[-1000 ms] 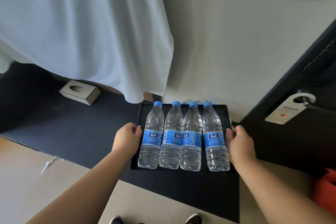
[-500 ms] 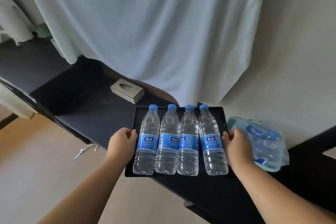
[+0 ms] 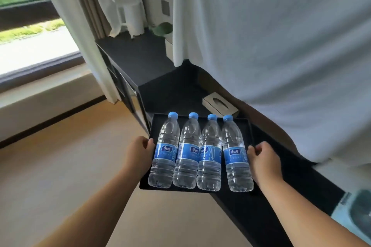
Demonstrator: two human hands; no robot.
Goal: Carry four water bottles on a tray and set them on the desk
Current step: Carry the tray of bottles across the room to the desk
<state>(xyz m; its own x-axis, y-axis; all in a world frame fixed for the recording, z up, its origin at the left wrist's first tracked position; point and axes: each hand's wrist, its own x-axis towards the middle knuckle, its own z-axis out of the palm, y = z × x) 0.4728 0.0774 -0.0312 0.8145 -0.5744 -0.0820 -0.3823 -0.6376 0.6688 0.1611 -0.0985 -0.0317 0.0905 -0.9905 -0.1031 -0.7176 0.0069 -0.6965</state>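
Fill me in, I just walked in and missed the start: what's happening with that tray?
A person is carrying a black tray, left hand gripping its left edge and right hand its right edge. Four water bottles with blue caps lie on it side by side. The tray is held partly over the dark desk, near a tissue box; no bottle has been set down yet.

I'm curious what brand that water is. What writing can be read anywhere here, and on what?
Blue labels on the four water bottles: white logo characters, too blurred to read.
Smaller print below the logos: too small to read.
Tray, tissue box, desk: no writing visible.
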